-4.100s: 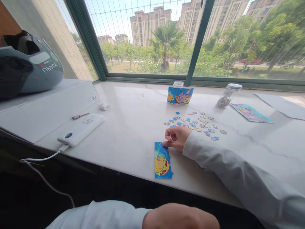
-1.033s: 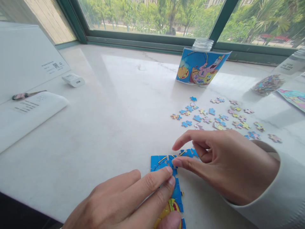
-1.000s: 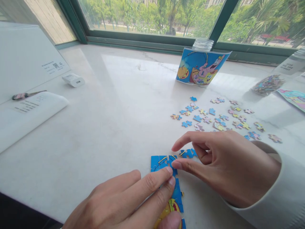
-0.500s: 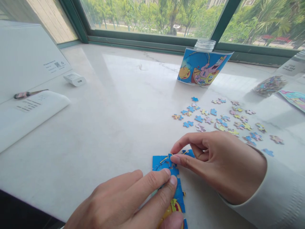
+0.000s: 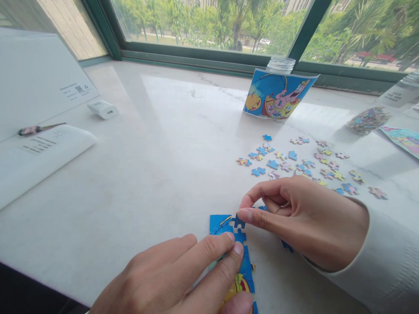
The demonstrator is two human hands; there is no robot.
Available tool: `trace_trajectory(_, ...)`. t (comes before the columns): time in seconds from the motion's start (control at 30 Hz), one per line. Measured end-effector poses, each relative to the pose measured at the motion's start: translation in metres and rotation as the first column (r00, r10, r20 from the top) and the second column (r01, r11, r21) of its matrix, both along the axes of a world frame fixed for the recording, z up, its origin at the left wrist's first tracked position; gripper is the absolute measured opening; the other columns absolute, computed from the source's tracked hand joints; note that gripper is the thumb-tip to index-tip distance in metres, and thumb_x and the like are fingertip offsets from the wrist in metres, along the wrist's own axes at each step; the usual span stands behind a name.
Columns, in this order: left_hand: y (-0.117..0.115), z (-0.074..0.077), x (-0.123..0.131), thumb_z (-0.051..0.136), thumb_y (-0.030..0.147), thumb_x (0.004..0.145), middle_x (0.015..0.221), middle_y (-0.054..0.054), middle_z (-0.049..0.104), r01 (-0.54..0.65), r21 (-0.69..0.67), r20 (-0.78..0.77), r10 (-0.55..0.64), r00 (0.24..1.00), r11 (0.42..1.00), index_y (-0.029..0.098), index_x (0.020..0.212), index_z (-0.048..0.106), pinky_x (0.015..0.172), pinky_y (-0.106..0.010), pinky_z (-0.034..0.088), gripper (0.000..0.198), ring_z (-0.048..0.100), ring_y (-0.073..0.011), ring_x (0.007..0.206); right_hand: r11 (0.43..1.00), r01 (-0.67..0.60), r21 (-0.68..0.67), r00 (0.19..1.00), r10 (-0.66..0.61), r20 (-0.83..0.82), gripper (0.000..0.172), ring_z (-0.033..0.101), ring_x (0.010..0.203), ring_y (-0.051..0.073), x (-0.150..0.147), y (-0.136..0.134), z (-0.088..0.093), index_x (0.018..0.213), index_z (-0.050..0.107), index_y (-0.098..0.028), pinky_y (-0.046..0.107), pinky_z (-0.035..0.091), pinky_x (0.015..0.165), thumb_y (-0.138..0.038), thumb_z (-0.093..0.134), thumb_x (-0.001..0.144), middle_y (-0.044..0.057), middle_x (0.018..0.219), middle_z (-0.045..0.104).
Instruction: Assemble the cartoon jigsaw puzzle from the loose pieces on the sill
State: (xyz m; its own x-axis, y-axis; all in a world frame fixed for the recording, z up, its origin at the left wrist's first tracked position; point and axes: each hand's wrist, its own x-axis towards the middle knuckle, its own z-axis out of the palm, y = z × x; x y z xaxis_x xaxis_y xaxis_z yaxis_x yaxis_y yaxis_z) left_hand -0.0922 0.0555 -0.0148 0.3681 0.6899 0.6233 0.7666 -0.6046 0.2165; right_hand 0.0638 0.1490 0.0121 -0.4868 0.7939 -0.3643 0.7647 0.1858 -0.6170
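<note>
Between the thumb and forefinger of my right hand (image 5: 304,218) is a dark blue puzzle piece (image 5: 239,221). It is at the top right of a partly joined jigsaw puzzle (image 5: 220,222), beside a gap in its upper edge. My left hand (image 5: 176,274) lies over the joined puzzle with its fingers stretched out, the fingertips resting on the blue pieces and hiding much of the middle. A yellow burger picture shows below those fingers. More blue pieces (image 5: 286,246) show partly behind and under my right hand.
Several loose puzzle pieces (image 5: 273,164) lie scattered beyond my right hand. A picture card (image 5: 278,93) leans on a clear jar (image 5: 280,65) by the window. Another jar holding pieces (image 5: 368,120) stands right; a white charger (image 5: 102,109) and white box (image 5: 36,74) are left.
My right hand has moved slightly to the right with the puzzle piece, which now shows more of its face. A gap in the puzzle's top edge is uncovered. My left hand stays in place.
</note>
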Motion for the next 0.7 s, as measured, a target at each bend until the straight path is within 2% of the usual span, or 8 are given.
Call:
trace_trajectory(0.07, -0.0001, -0.0002, -0.0004, 0.045, 0.034, 0.094, 0.095, -0.009, 0.053, 0.001, 0.001, -0.002, -0.001, 1.0, 1.0, 0.016, 0.101, 0.056, 0.069, -0.027, 0.054, 0.023, 0.058, -0.0236, 0.08, 1.0, -0.004, 0.006, 1.0, 0.003, 0.017, 0.024, 0.028, 0.037, 0.006, 0.0, -0.0009, -0.0005, 0.067, 0.066, -0.024, 0.021, 0.02, 0.036, -0.045, 0.055, 0.07, -0.006, 0.038, 0.032)
trace_trajectory(0.23, -0.0007, -0.0007, -0.0025, 0.045, 0.034, 0.094, 0.095, -0.009, 0.053, 0.002, 0.0, -0.008, -0.002, 1.0, 1.0, 0.016, 0.101, 0.057, 0.068, -0.028, 0.054, 0.023, 0.058, -0.0237, 0.08, 0.989, -0.02, 0.146, 0.999, 0.014, 0.046, 0.019, 0.03, 0.039, 0.007, -0.0027, -0.0043, -0.0025, 0.066, 0.068, -0.025, 0.021, 0.021, 0.038, -0.041, 0.057, 0.07, -0.005, 0.038, 0.034)
trace_trajectory(0.5, -0.0021, -0.0006, -0.0032, 0.045, 0.035, 0.094, 0.095, -0.009, 0.053, 0.005, -0.001, -0.01, -0.005, 1.0, 1.0, 0.016, 0.1, 0.057, 0.068, -0.028, 0.054, 0.023, 0.058, -0.0239, 0.08, 0.967, -0.069, 0.245, 0.997, 0.055, 0.062, 0.013, 0.028, 0.037, 0.005, -0.0027, -0.0042, -0.0029, 0.066, 0.068, -0.029, 0.019, 0.021, 0.038, -0.04, 0.061, 0.068, -0.006, 0.037, 0.031)
trace_trajectory(0.7, -0.003, 0.0004, -0.0007, 0.045, 0.035, 0.094, 0.095, -0.01, 0.053, 0.004, -0.003, -0.016, -0.004, 1.0, 1.0, 0.016, 0.099, 0.057, 0.068, -0.028, 0.054, 0.023, 0.058, -0.0239, 0.079, 0.935, -0.087, 0.343, 0.996, 0.071, 0.059, 0.01, 0.032, 0.038, 0.005, -0.0042, -0.0052, -0.0025, 0.066, 0.067, -0.028, 0.018, 0.023, 0.039, -0.037, 0.063, 0.067, -0.006, 0.04, 0.033)
